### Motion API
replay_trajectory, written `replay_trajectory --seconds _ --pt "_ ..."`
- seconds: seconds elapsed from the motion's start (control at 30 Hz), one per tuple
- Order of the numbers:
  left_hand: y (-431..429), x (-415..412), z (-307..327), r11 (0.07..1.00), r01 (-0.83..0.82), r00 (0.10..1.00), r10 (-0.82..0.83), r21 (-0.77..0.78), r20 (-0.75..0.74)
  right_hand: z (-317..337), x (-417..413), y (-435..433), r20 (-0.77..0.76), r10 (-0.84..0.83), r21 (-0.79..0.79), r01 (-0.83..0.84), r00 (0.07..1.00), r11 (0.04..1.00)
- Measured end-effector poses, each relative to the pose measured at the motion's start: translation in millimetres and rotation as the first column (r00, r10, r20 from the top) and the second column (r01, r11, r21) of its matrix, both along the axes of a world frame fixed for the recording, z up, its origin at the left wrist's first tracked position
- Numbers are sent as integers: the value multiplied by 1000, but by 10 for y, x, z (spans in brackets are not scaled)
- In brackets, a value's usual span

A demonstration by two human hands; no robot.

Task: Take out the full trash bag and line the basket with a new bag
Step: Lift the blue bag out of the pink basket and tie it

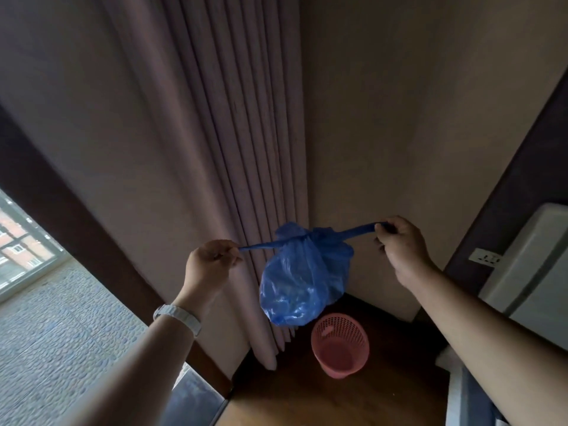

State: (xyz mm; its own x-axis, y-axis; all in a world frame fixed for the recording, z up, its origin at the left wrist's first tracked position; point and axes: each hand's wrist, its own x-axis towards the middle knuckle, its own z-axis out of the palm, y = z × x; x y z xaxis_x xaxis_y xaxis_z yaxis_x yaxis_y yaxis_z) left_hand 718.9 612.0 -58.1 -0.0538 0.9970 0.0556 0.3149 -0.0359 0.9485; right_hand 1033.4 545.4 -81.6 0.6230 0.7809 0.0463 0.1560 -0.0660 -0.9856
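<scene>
1. The left hand (212, 262) and right hand (399, 241) each pinch 1 tail of the blue trash bag (302, 281), pulling apart, likely to tighten its knot.
2. The bag hangs above the pink mesh basket (339, 345), which stands unlined.

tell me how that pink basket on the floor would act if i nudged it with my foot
The pink basket would probably slide or tip easily: it looks like thin mesh plastic, narrower at the base than the rim, and seems to hold nothing now. It likely weighs little for its size. The smooth wooden floor may let it skid rather than grip.
</scene>
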Motion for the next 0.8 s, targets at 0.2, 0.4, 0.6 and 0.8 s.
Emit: replay_trajectory --seconds 0.2,0.4,0.6,0.8 --pt "16 74 93 981 160 979 -144 108 -143 197 -161 -102 179 194 28 -202 964 979" --pt "-73 476 446 955 279 960 -278 106 -21 564 -654 29 253 436 62 -464 863 883" --pt "-143 467 509 928 347 923 -363 137 126 730 -1106 205 205 537 101 -563 818 820" --pt "-195 168 517 940 314 948 -318 136 8 829 -1409 280 173 549 155 -573 818 805"
